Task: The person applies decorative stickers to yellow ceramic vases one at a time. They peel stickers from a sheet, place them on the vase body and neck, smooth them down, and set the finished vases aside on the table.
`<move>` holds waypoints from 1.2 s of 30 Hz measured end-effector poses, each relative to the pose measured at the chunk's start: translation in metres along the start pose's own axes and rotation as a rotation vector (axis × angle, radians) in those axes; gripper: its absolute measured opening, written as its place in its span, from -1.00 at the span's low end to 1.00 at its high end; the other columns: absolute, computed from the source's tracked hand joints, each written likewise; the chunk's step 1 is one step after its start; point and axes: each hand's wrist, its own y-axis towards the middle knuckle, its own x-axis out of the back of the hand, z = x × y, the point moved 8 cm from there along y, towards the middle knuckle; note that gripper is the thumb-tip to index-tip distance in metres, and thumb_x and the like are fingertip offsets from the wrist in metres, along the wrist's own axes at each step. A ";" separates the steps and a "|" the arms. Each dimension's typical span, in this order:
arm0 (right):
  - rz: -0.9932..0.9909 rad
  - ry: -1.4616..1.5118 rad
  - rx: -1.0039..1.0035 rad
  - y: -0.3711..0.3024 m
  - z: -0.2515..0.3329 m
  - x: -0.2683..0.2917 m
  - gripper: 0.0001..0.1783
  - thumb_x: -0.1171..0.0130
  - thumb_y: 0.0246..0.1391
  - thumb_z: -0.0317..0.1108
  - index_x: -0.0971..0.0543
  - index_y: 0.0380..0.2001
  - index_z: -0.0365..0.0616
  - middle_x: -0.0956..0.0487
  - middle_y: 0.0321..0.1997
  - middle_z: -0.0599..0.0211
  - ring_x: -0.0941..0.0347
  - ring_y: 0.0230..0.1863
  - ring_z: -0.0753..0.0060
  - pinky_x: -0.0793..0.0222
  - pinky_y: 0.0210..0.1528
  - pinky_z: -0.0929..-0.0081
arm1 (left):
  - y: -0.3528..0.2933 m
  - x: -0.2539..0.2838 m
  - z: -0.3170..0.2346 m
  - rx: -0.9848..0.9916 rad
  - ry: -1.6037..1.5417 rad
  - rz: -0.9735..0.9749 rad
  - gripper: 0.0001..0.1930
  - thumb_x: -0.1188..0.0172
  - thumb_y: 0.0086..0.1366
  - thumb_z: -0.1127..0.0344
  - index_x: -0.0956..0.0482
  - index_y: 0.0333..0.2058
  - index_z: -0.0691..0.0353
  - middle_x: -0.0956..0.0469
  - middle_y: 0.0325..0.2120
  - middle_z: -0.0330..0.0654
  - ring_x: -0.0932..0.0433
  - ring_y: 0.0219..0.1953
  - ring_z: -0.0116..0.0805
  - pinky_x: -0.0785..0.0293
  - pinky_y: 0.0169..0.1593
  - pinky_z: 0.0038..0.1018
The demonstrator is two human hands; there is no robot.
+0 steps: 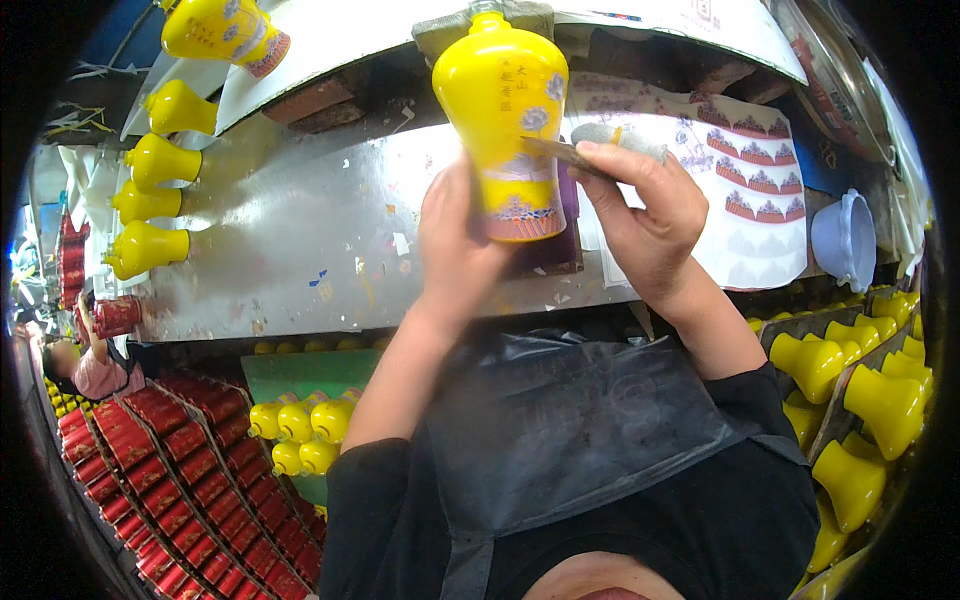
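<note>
- One yellow bottle (500, 85), neck pointing away from the person, is over the worktop (275, 245), already bearing lettering, flowers and a patterned band at its base.
- The left hand (452, 240) is against its lower side; blur and the bottle hide how closed that grip is.
- The right hand (655, 200) has its grip pinching a thin dark tool (560, 150), tip at the bottle's front, so the decoration looks well advanced, perhaps unfinished.
- Four plain yellow bottles (163, 161) at left appear undecorated.
- The printed sheet (748, 262) still carries several rows of pieces.
</note>
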 end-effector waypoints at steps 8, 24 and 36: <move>0.022 0.246 -0.050 0.006 0.000 -0.001 -0.66 -0.38 0.05 -0.65 -0.69 -0.07 -0.17 -0.71 -0.14 0.22 -0.65 -0.15 0.34 -0.59 -0.07 0.45 | 0.006 0.010 -0.005 0.018 -0.317 0.023 0.06 -0.51 0.10 0.03 -0.09 0.43 0.35 -0.40 0.16 0.09 -0.43 0.20 0.04 -0.31 0.30 -0.10; 0.033 0.009 0.315 -0.003 0.031 -0.003 -0.61 -0.44 -0.07 -0.58 -0.70 -0.12 -0.03 -0.71 -0.20 0.19 -0.65 -0.23 0.19 -0.56 -0.16 0.30 | 0.024 -0.006 0.022 0.461 -0.926 -0.082 -0.32 -0.27 0.33 0.47 -0.18 0.37 0.14 -0.33 0.15 -0.07 -0.49 0.18 -0.22 -0.55 0.20 -0.32; -0.038 -0.142 0.360 0.017 0.042 0.006 -0.55 -0.39 -0.21 -0.48 -0.72 -0.12 -0.06 -0.72 -0.22 0.22 -0.64 -0.34 0.24 -0.51 -0.30 0.39 | 0.024 -0.002 0.020 0.489 -1.052 -0.059 -0.55 0.13 0.55 0.46 -0.28 0.37 0.28 -0.48 0.02 -0.15 -0.56 -0.06 -0.45 -0.55 0.08 -0.44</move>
